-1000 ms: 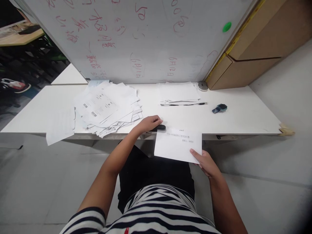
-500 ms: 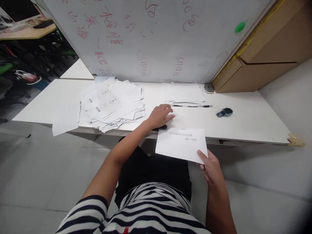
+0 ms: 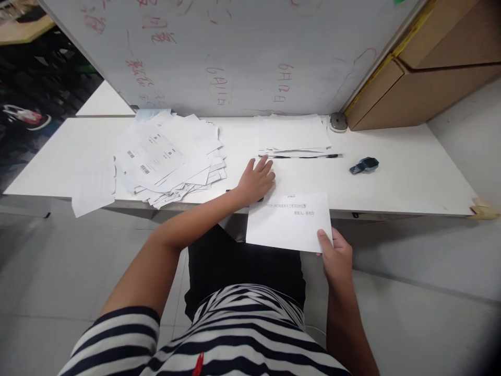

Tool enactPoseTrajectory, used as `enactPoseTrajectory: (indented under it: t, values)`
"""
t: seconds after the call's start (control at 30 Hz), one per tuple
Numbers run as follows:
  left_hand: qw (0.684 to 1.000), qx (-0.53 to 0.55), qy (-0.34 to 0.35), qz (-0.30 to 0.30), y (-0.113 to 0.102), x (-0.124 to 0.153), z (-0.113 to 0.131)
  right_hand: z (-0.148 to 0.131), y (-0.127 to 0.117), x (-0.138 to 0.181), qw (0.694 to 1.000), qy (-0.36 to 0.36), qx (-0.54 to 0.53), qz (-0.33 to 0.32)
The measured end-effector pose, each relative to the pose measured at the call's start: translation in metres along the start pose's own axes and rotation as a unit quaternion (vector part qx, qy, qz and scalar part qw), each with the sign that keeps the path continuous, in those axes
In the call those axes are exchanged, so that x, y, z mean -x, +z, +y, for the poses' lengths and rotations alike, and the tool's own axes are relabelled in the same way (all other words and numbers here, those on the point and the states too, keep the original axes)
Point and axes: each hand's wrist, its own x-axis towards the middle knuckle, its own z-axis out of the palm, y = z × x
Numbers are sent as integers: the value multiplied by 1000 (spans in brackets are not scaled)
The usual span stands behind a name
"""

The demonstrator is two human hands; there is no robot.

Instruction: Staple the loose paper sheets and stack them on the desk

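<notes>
My right hand grips the lower right corner of a printed sheet of paper, thumb on top. The sheet hangs over the desk's front edge, with a few printed lines near its top. My left hand rests palm down on the white desk with its fingers spread, just beyond the sheet's upper left corner. Part of a dark object shows under that hand; its kind is hidden. Past the fingertips, a thin black-and-white strip lies in front of a stack of white papers.
A wide, untidy heap of papers covers the desk's left part, one sheet overhanging the front edge. A dark blue wristwatch lies at right. Behind stand a whiteboard and cardboard boxes. A small grey device sits by the boxes.
My left hand has turned, its fingers now pointing away from me toward the strip rather than to the right. My right hand still holds the sheet. The camera view has tilted downward.
</notes>
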Motion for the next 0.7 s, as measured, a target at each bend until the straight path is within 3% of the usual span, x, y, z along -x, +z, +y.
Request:
enactPoseTrajectory:
  t: [0.2,0.4,0.47,0.6,0.7]
  values:
    - [997,-18,54,55,-4,-1,-2,2,0,-1,1000,-4,10,-5]
    - [984,99,-84,120,-40,16,-8,2,3,-3,1000,-4,-7,-17]
    - [975,172,-116,84,-49,30,-11,3,2,-3,1000,-7,-17,-18]
    - [968,227,-68,-80,-46,61,-20,4,3,1,997,-7,-67,-27]
    - [964,233,-66,-110,-36,69,-25,5,7,1,987,18,-157,-32]
